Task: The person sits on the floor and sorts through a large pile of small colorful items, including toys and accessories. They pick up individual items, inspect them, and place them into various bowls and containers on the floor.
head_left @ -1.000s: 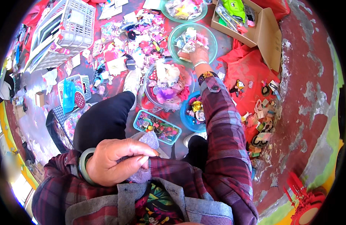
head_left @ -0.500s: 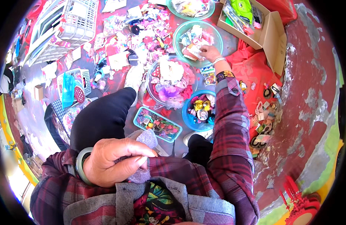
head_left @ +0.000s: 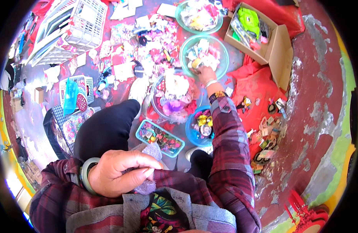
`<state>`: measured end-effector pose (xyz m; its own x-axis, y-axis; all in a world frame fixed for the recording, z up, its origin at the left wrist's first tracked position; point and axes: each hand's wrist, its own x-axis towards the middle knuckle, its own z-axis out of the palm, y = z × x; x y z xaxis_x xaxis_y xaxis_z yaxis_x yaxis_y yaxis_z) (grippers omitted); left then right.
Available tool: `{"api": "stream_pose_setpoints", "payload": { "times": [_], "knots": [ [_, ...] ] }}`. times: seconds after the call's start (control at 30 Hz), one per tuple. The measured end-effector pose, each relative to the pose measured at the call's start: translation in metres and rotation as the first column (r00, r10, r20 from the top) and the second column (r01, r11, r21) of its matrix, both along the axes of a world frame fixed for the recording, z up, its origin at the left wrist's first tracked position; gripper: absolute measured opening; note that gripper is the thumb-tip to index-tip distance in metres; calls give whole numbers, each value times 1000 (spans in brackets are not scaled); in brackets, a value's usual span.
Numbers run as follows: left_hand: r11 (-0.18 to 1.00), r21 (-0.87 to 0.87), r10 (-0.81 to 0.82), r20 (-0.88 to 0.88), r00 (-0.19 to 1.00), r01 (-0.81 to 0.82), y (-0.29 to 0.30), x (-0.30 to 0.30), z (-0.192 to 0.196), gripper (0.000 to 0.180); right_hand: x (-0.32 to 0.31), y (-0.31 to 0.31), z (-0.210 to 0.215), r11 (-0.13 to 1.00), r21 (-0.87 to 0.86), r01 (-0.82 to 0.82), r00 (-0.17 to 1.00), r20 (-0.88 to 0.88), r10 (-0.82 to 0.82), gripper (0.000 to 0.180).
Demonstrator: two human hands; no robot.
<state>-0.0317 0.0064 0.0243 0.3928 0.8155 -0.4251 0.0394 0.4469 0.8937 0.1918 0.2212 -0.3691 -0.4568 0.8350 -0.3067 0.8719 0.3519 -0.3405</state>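
The right hand reaches over the near rim of a green bowl, its fingers bent among the trinkets inside, which are mostly white and pink. A small yellowish piece lies at the fingertips; whether they grip it, I cannot tell. A pale bracelet circles that wrist.

The left hand is near the body, thumb and forefinger drawn close together, with a fuzzy lilac-grey cloth showing above and below it. I cannot tell whether the hand grips the cloth. A pale bangle sits on that wrist.

Nearer the body than the green bowl is a clear bowl heaped with white, pink and purple fluffy pieces. Beside it are a blue bowl holding gold and dark pieces, and a teal tray of small coloured bits. Beyond the green bowl stands a second green bowl, also full.

Farther right, an open carton holds a bright green packet, and a red cloth lies on the floor. To the left spread a loose pile and a pale crate.
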Motion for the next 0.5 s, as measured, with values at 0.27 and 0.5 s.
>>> {"api": "stream_pose_setpoints", "payload": {
  "times": [0.27, 0.5],
  "knots": [
    [1000, 15, 6, -35, 999, -6, -5, -13, 3, 17, 11, 34, 29, 964, -252, 82, 947, -282, -154, 20],
    [1000, 11, -21, -23, 1000, 21, -3, -23, 2, 19, 15, 94, 31, 505, -833, 227, 333, -420, -844, 8]
  ]
}}
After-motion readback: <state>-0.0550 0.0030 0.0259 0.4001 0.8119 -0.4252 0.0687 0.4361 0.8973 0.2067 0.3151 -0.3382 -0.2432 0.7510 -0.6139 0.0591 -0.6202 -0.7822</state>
